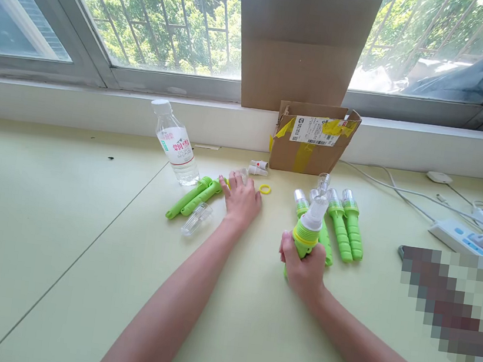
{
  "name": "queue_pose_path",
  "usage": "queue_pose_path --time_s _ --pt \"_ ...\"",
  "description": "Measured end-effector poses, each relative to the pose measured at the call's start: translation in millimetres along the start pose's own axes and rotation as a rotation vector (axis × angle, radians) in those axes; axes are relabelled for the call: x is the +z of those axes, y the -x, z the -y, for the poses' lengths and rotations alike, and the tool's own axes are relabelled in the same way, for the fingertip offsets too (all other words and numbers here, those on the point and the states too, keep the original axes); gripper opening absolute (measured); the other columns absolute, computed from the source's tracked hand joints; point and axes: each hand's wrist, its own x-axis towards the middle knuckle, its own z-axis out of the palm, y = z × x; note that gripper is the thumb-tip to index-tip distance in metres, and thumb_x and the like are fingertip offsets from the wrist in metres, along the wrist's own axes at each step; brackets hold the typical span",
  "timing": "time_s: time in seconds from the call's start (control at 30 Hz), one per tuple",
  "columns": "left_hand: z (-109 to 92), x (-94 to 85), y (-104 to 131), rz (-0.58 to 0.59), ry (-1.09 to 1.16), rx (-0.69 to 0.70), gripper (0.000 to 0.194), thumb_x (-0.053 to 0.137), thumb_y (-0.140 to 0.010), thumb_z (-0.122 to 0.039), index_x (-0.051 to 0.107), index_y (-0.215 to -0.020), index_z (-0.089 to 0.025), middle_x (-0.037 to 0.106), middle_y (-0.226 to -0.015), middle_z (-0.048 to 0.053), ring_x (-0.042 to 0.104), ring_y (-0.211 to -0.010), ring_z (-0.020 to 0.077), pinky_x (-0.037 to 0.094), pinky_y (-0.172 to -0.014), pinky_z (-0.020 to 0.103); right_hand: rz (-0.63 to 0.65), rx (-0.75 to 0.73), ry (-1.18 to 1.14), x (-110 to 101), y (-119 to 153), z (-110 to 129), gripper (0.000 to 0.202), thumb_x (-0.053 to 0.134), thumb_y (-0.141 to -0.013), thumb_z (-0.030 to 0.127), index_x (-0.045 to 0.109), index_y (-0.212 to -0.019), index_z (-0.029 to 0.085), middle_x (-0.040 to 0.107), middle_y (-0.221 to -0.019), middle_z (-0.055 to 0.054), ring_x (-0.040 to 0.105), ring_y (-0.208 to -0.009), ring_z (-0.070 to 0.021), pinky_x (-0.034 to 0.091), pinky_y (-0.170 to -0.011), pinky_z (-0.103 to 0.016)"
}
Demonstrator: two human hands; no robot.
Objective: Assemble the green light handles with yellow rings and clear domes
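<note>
My right hand (305, 268) is wrapped round a green handle (305, 240) with a yellow ring and a white and clear top pointing up. My left hand (241, 197) reaches to the parts at the middle back, its fingers spread over a clear piece (243, 173). Beside its fingertips lies a yellow ring (264, 189). Two green handles (197, 198) and a clear ribbed cover (196, 219) rest left of that hand. White pieces (258, 168) lie behind it. Several green sticks with clear tops (351, 224) lie beyond my right hand.
A water bottle (177, 147) stands at the back left. An open cardboard box (310, 148) is against the sill at the back. To the right are a power strip (461, 235) with cables and a blurred-out object (447, 309).
</note>
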Motion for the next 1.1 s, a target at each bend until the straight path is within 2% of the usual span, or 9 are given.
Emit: queue_pose_path --time_s 0.17,0.3,0.5,0.6,0.67,0.77,0.87,1.0,1.1 --pt "-1 -0.5 0 -0.012 -0.048 0.054 0.025 0.045 -0.086 -0.027 0.062 -0.101 -0.016 0.051 -0.123 0.019 0.045 -0.114 0.0332 0.016 -0.106 0.06 -0.001 0.014 0.005 0 -1 1 0.035 0.053 -0.087 0.039 0.05 -0.057 0.02 0.049 -0.05 0.0 0.046 -0.045 -0.0125 0.036 -0.044 -0.026" --pt "-4 -5.3 0 -0.013 -0.074 0.071 0.022 0.044 -0.086 -0.025 0.061 -0.096 -0.016 0.055 -0.108 0.018 0.05 -0.103 0.032 0.03 -0.097 0.053 -0.001 0.017 0.015 0 -1 1 0.038 0.052 -0.086 0.044 0.051 -0.057 0.02 0.048 -0.049 0.0 0.047 -0.045 -0.0129 0.036 -0.042 -0.026" --pt "-7 -9.1 -2 0.105 -0.042 -0.055 0.028 0.047 -0.086 -0.029 0.052 -0.108 -0.012 0.06 -0.096 0.017 0.058 -0.09 0.0307 0.044 -0.076 0.041 -0.002 0.006 0.03 0 -2 2 0.038 0.052 -0.086 0.045 0.051 -0.057 0.02 0.048 -0.048 0.0 0.047 -0.045 -0.0132 0.035 -0.041 -0.025" --pt "-8 -12.2 -2 0.183 0.032 -0.092 0.031 0.045 -0.088 -0.03 0.049 -0.113 -0.012 0.062 -0.095 0.018 0.061 -0.089 0.0319 0.046 -0.068 0.036 0.001 0.013 0.025 0 -2 1 0.037 0.053 -0.086 0.044 0.051 -0.058 0.02 0.048 -0.049 0.0 0.047 -0.045 -0.013 0.035 -0.042 -0.025" --pt "-9 -17.4 -5 0.169 0.1 -0.078 0.029 0.042 -0.09 -0.029 0.048 -0.113 -0.013 0.063 -0.093 0.018 0.062 -0.09 0.033 0.046 -0.067 0.036 0.003 0.023 0.018 0 -2 1 0.035 0.053 -0.086 0.042 0.051 -0.058 0.02 0.048 -0.049 0.001 0.046 -0.045 -0.0127 0.034 -0.042 -0.025" --pt "-13 -31.8 -11 0.116 0.245 -0.074 0.03 0.04 -0.091 -0.031 0.047 -0.115 -0.014 0.064 -0.084 0.016 0.063 -0.089 0.0343 0.045 -0.069 0.038 0.011 0.04 0.0 0 -2 3 0.033 0.054 -0.086 0.039 0.05 -0.059 0.02 0.048 -0.05 0.001 0.045 -0.045 -0.0122 0.033 -0.043 -0.026" --pt "-16 -54.4 -19 0.084 0.424 -0.094 0.032 0.05 -0.086 -0.036 0.049 -0.112 -0.017 0.062 -0.075 0.01 0.062 -0.083 0.0326 0.044 -0.07 0.039 0.015 0.057 -0.002 0 -4 5 0.034 0.055 -0.086 0.038 0.049 -0.058 0.02 0.048 -0.05 0.001 0.045 -0.045 -0.0119 0.033 -0.044 -0.026" --pt "-15 -92.2 -25 0.106 0.892 -0.089 0.038 0.067 -0.076 -0.033 0.051 -0.108 -0.023 0.054 -0.063 -0.001 0.057 -0.06 0.019 0.043 -0.063 0.031 0.02 0.052 0.017 0 -5 4 0.033 0.055 -0.086 0.037 0.047 -0.059 0.02 0.048 -0.049 0.002 0.045 -0.045 -0.0118 0.033 -0.044 -0.026" --pt "-12 -118.2 -26 0.146 1.145 -0.103 0.042 0.07 -0.073 -0.029 0.051 -0.11 -0.023 0.052 -0.066 -0.003 0.052 -0.054 0.0117 0.041 -0.057 0.024 0.019 0.025 0.052 1 -4 -1 0.027 0.057 -0.085 0.036 0.049 -0.065 0.02 0.049 -0.051 0.003 0.045 -0.045 -0.0113 0.033 -0.044 -0.025"
